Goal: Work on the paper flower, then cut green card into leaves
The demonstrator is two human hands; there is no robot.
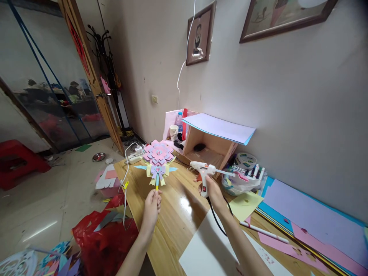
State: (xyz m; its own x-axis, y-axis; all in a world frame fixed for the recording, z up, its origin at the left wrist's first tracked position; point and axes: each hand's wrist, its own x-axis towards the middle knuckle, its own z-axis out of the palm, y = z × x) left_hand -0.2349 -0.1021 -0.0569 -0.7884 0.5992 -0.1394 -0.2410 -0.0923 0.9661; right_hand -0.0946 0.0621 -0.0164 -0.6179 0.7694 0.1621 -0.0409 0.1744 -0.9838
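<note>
My left hand [152,207] is closed round the yellow and blue stem of a paper flower [159,154]. Layered pink and lilac petals form its head, with a smaller lilac and yellow ruffle and light blue leaves below. Held upright, the flower is over the table's left part. In my right hand [213,191] is a white hot glue gun [203,173], gripped by its handle, with its nozzle pointing left toward the flower but apart from it. A glue stick [225,173] sticks out of the gun's back, and a black cord hangs from the handle.
A wooden box [211,149] with lilac sheets on top stands against the wall. Right of it are a clear tub of markers [243,178] and stacked coloured paper [313,218]. White paper [201,245] lies in front. A red bag [100,237] is beside the table.
</note>
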